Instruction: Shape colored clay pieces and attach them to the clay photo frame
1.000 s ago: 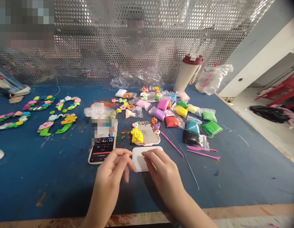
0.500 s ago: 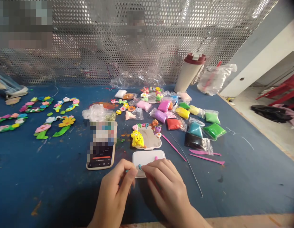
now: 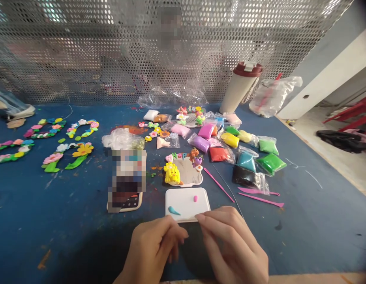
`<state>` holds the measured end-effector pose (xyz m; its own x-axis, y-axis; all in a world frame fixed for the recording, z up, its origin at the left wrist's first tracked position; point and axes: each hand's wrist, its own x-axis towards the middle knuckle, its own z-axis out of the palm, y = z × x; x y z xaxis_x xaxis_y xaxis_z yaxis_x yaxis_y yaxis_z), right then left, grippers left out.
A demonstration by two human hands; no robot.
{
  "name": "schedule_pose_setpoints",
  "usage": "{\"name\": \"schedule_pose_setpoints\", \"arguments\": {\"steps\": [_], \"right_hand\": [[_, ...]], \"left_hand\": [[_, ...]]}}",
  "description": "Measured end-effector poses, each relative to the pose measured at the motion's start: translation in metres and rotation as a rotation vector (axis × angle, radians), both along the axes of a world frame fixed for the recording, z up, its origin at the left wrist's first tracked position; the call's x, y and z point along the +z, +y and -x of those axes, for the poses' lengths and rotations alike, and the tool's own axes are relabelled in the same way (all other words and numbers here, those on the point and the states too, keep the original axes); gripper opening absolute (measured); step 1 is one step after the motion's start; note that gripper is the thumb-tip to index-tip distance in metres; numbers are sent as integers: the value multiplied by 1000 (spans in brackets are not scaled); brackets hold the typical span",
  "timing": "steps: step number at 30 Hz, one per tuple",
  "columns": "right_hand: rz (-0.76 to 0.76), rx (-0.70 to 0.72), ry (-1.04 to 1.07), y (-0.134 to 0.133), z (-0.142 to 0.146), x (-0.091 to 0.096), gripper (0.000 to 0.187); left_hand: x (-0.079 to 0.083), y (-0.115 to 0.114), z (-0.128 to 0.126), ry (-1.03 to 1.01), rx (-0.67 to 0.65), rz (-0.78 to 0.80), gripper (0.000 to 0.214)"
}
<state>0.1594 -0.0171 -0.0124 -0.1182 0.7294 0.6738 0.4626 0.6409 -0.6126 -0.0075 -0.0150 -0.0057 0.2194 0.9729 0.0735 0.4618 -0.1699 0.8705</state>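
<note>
Left grip [image 3: 154, 248] curled and empty, right grip [image 3: 231, 246] loose and empty, fingertips [image 3: 201, 217] on white plastic board [image 3: 187, 197], teal clay teardrop [image 3: 173, 211] at left grip's one o'clock, pink clay bit [image 3: 195, 198] at right grip's eleven

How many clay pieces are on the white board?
2 on the white board: a teal teardrop at front left, a small pink piece at back right. The right hand overlaps the front edge, so more may be hidden.

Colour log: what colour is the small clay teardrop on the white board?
The small clay teardrop is teal blue; best in head view.
</note>
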Motion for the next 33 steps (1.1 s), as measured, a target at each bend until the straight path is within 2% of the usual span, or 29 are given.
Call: {"name": "schedule_pose_setpoints", "arguments": {"steps": [2, 6, 9, 13, 17, 20, 24, 30, 33], "right_hand": [[5, 6, 0, 1, 1, 1, 43], [-9, 6, 6, 2, 2, 3, 41], [-4, 0, 13, 3, 1, 3, 41], [20, 8, 12, 3, 2, 2, 39], [37, 118, -37, 6, 5, -1, 38], [69, 170, -37, 10, 5, -2, 40], [107, 145, 11, 11, 1, 0, 30], [80, 64, 65, 8, -2, 1, 22], [142, 15, 153, 8, -1, 0, 20]], "left_hand": [[1, -1, 0, 35, 25, -25, 33], [2, 2, -3, 32, 122, -64, 10], [2, 2, -4, -26, 81, -18, 12], [4, -2, -2, -57, 43, -5, 36], [9, 1, -1, -58, 117, -104, 11], [16, 8, -2, -121, 93, -109, 16], [20, 14, -5, -176, -1, -116, 23], [14, 13, -8, -360, -47, 30, 42], [11, 12, -9, -329, -1, -81, 40]]}}
